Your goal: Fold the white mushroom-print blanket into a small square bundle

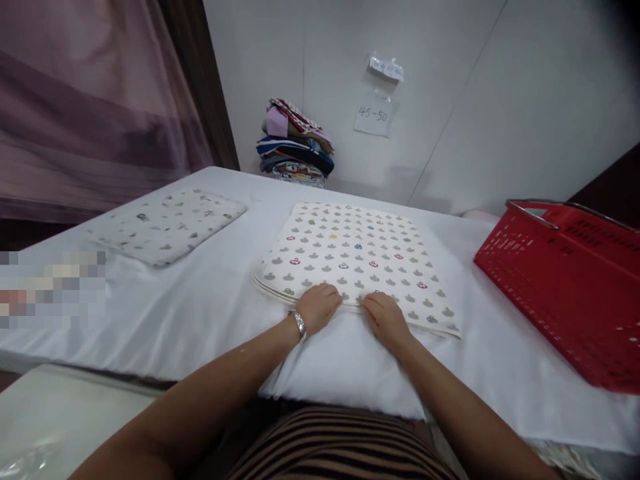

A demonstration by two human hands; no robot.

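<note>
The white folded cloth (353, 250) lies flat on the white-covered table (215, 317), straight ahead of the person, its near edge under the fingertips. To keep it neat, I'd have both hands work level along that edge, line up the layers, which look slightly fanned at the left corner, and smooth outward without dragging the far side. The left hand (315, 309) sits left of the edge's middle, the right hand (387, 321) a little right of it, with most of the cloth stretching beyond them. Both hands are narrow, fingers bent together and touching the edge; whether the thumbs pinch from below, I can't tell.
</note>
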